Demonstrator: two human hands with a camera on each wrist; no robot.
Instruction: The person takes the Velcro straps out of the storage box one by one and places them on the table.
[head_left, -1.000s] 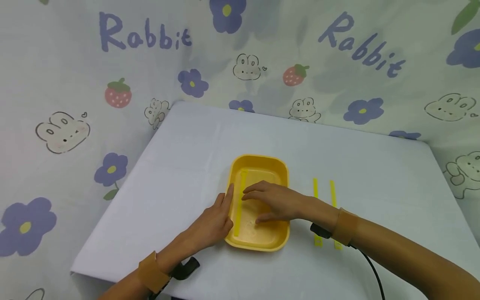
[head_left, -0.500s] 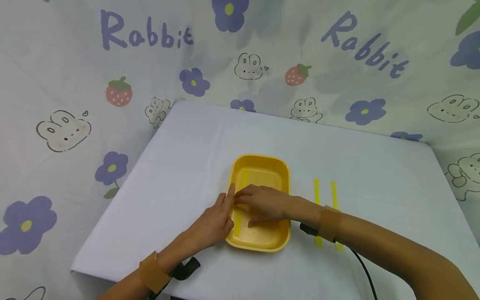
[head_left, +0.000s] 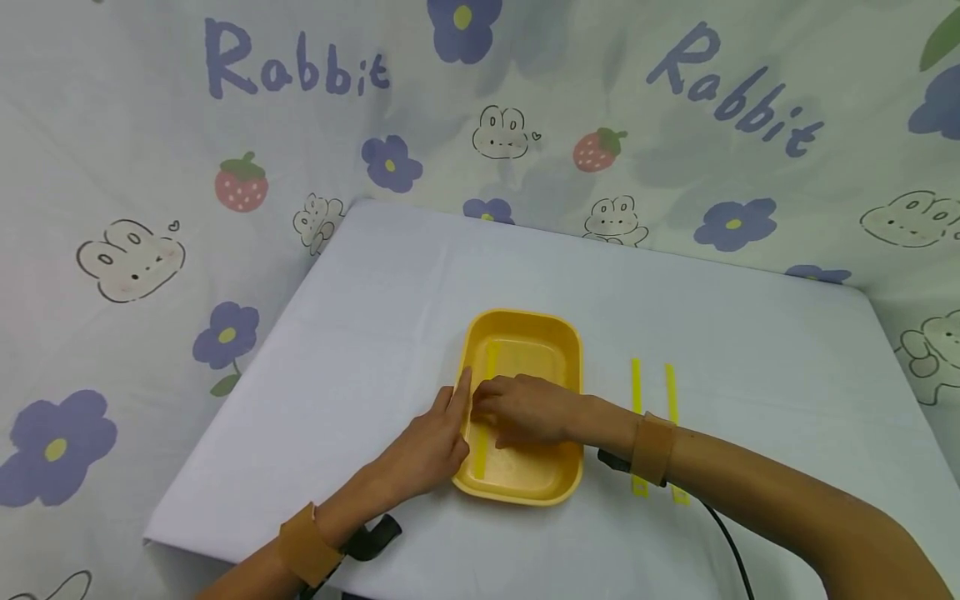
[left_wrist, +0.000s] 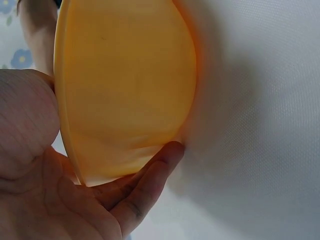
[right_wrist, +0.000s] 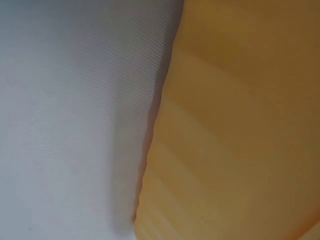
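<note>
A yellow plastic tray (head_left: 547,325) sits on the white table. My left hand (head_left: 427,442) holds its left side, the index finger straight along the rim and the thumb by the rim. In the left wrist view, fingers (left_wrist: 145,195) press on the tray's outer wall. Inside the tray lies a flat yellow strip (head_left: 481,458), lengthwise near the left wall. Over the strip's middle, my right hand (head_left: 532,410) has curled fingers and appears to pinch it; the fingertips are partly hidden. The right wrist view shows just the tray's outer wall (right_wrist: 235,125) and the tablecloth.
Two more yellow strips, a left one (head_left: 636,379) and a right one (head_left: 671,387), lie side by side on the table right of the tray. Their near ends show a small hole. My right forearm crosses above them. A printed curtain (head_left: 420,100) hangs behind the table.
My right hand has come down and left onto the strip in the tray, and its fingers have curled. The strip has shifted slightly. My left hand has stayed at the tray's side.
</note>
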